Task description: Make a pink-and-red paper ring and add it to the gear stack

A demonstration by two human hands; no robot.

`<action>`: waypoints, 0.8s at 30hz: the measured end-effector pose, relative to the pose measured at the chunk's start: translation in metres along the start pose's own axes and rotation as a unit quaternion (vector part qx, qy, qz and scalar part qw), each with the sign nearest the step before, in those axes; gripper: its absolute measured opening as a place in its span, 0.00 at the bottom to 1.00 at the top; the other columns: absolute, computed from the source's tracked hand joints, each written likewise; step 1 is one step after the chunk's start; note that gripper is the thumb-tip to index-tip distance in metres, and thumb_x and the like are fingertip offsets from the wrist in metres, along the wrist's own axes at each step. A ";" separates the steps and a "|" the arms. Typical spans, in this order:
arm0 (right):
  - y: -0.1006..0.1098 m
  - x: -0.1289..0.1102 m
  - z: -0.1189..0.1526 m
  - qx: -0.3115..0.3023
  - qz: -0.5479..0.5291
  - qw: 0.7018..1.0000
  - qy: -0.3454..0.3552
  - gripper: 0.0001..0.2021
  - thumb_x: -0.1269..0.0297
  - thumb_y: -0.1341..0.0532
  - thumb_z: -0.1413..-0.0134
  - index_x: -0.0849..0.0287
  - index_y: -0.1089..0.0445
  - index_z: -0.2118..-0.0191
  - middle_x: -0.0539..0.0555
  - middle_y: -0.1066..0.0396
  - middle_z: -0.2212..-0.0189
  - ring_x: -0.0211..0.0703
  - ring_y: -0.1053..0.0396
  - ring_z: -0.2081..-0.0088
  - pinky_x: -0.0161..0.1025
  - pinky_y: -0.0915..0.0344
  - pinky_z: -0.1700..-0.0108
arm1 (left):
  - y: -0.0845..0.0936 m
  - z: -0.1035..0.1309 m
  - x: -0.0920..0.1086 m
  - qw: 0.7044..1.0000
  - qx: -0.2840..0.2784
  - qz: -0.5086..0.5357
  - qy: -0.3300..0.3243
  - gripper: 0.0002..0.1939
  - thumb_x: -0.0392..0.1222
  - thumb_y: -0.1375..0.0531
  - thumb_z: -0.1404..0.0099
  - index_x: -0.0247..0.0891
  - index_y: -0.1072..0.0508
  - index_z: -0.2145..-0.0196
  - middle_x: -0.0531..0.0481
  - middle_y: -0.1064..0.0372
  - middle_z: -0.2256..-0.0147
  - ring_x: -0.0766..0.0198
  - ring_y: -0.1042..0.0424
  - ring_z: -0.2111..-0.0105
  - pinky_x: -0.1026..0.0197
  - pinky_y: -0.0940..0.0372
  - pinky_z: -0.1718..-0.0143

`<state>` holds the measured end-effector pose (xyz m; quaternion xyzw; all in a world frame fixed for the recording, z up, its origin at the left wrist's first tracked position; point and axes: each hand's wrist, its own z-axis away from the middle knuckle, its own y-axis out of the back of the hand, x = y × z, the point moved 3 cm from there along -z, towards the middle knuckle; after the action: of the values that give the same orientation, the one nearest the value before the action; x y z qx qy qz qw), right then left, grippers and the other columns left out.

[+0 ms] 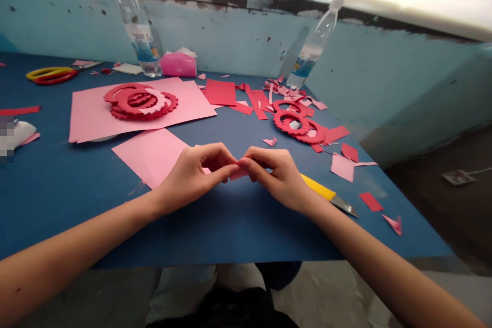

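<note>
Above the blue table's front half, my left hand (pixel 198 169) and my right hand (pixel 274 174) meet fingertip to fingertip. Both are closed in a pinch on a small piece of pink paper (pixel 239 172), which is mostly hidden by the fingers. A square pink sheet (pixel 154 156) lies flat beside my left hand. Partly covered by my right hand and forearm is a yellow-handled cutting tool (pixel 318 187) with a metal blade; its exact kind is unclear.
Red paper rings (pixel 126 102) sit on large pink sheets (pixel 86 113); more rings (pixel 292 123) lie rightward among paper scraps (pixel 284 91). Scissors (pixel 52 75), two plastic bottles (pixel 134 25) (pixel 313 46) and a pink tissue pack (pixel 179 64) stand or lie toward the wall.
</note>
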<state>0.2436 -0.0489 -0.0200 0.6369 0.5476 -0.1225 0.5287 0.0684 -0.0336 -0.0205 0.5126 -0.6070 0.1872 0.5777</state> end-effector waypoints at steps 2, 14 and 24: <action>0.001 -0.001 0.001 0.009 0.013 1.000 0.015 0.15 0.62 0.43 0.32 0.60 0.31 0.72 0.45 0.37 0.80 0.32 0.42 0.78 0.32 0.44 0.73 | -0.002 0.001 -0.001 1.000 -0.016 0.020 0.010 0.10 0.45 0.36 0.35 0.35 0.26 0.66 0.52 0.26 0.72 0.68 0.26 0.73 0.67 0.32 0.70; 0.002 -0.001 0.001 0.032 -0.003 0.999 0.008 0.15 0.61 0.44 0.32 0.59 0.34 0.71 0.44 0.37 0.81 0.30 0.43 0.80 0.31 0.46 0.75 | -0.003 0.000 -0.005 0.995 -0.033 0.068 0.057 0.12 0.48 0.35 0.36 0.36 0.29 0.68 0.51 0.24 0.72 0.66 0.24 0.73 0.65 0.29 0.69; 0.002 0.000 0.002 0.046 0.015 0.999 0.025 0.15 0.60 0.44 0.32 0.58 0.35 0.72 0.43 0.37 0.82 0.30 0.43 0.80 0.30 0.46 0.76 | -0.003 0.000 -0.004 0.995 -0.031 0.085 0.050 0.11 0.47 0.35 0.36 0.36 0.30 0.67 0.53 0.25 0.73 0.69 0.26 0.74 0.67 0.31 0.71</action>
<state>0.2461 -0.0504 -0.0193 0.6712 0.5450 -0.1234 0.4870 0.0705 -0.0331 -0.0249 0.4312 -0.6244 0.2417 0.6048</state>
